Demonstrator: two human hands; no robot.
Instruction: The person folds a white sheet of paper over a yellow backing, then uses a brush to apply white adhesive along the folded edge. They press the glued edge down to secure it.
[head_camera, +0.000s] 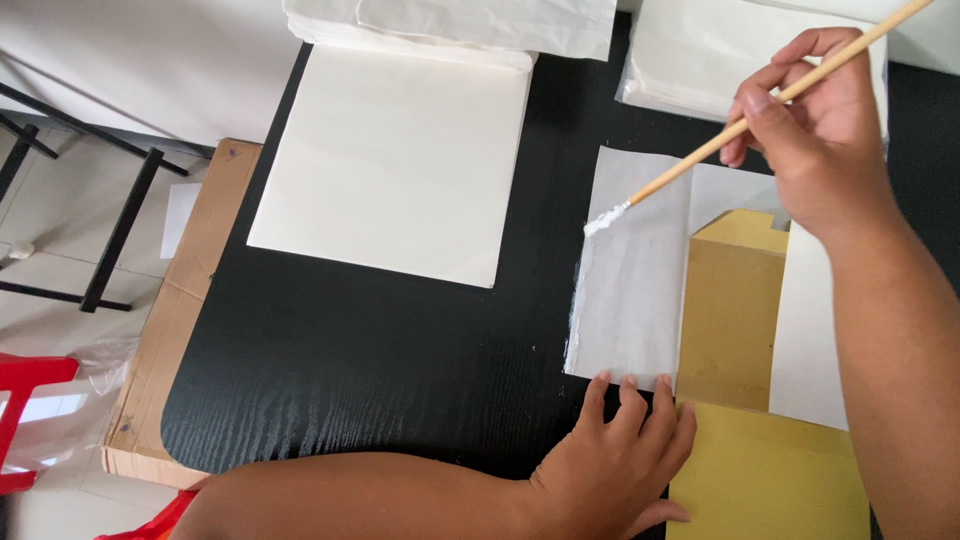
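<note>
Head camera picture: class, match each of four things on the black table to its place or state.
Things:
1. brush
2. folded white sheet
3. yellow board
4. large cream sheet

Places or states:
A. lies alone on the table, left of the hands
B. held in the right hand, white paste on its tip
C. pressed at its near edge by the left hand
D. partly wrapped by white paper

Pairs: 1-B, 2-C, 3-D, 4-A
</note>
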